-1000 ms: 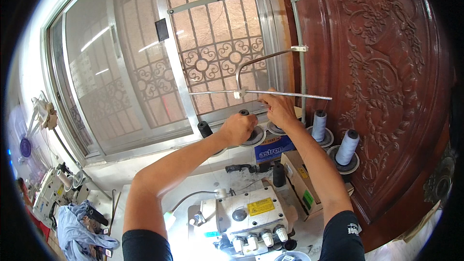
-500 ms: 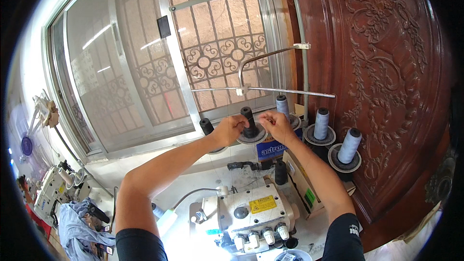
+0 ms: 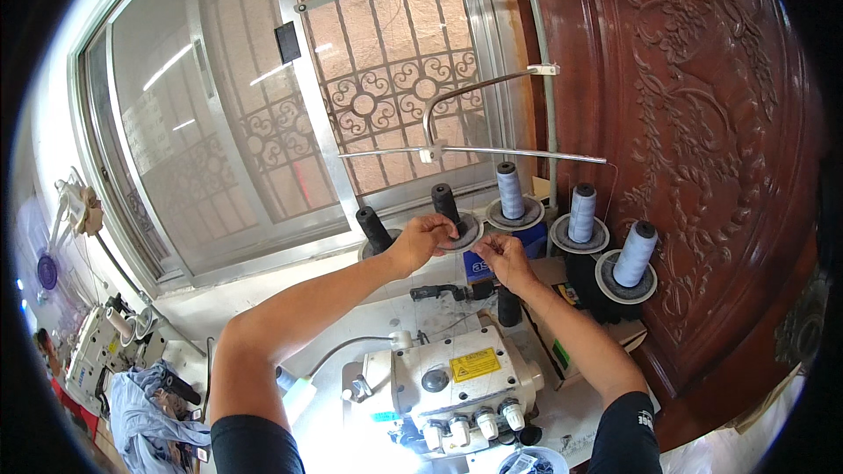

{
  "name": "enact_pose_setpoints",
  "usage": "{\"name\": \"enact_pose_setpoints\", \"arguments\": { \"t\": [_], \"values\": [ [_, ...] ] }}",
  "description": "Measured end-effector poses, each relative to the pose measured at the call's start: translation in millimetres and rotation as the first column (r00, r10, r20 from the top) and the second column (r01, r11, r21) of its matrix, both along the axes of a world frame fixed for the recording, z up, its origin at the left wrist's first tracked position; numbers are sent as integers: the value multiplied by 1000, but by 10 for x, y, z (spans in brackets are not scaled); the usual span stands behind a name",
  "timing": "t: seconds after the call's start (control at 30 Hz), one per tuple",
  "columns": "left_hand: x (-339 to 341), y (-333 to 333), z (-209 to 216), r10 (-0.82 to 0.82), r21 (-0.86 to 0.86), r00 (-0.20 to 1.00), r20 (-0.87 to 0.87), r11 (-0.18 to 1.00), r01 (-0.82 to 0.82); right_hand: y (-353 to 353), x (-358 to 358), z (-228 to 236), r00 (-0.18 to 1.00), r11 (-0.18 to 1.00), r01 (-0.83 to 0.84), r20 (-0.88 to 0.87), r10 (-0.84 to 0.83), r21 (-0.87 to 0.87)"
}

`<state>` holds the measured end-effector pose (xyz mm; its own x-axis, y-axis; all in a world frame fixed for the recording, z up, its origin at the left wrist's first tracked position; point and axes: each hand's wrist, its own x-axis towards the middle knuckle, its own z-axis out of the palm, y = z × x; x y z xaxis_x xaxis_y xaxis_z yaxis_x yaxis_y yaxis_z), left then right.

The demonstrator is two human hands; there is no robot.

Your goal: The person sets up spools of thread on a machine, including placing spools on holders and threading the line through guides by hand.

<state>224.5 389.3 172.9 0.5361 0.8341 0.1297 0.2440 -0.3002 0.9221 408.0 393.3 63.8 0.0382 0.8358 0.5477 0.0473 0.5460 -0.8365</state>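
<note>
Fingertips of the left hand point(image 3: 424, 241) and right hand point(image 3: 507, 261) are each pinched together, any grip on thread too fine to tell, near a black spool point(image 3: 445, 201) on its round dish point(image 3: 471, 232), beyond the white sewing machine point(image 3: 457, 379).

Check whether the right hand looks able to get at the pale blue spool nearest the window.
Probably yes: the right hand is just below that pale blue spool in the view, and nothing visible blocks the way between them. The hand looks pinched, so it may need to open first.
</note>
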Motion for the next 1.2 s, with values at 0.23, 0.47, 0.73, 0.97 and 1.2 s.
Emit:
{"name": "enact_pose_setpoints", "arguments": {
  "t": [0.23,0.47,0.73,0.97,1.2],
  "values": [
    [60,-11,6,-250,-236,887,388,903,358,-211,-108,199,908,916,-295,-379,180,-271],
    [36,121,-42,-189,-93,950,249,972,217,-98,59,221,941,913,339,-101,-324,229],
    [51,75,-60,-141,-80,946,291,982,171,-695,-37,834,545,767,372,547,-636,522],
    [50,66,-52,-136,-72,953,269,984,160,-658,-95,817,377,763,293,664,-646,577],
    [54,62,-67,-111,-75,958,266,988,136,-556,-153,858,259,717,282,669,-697,638]
  ]
}}
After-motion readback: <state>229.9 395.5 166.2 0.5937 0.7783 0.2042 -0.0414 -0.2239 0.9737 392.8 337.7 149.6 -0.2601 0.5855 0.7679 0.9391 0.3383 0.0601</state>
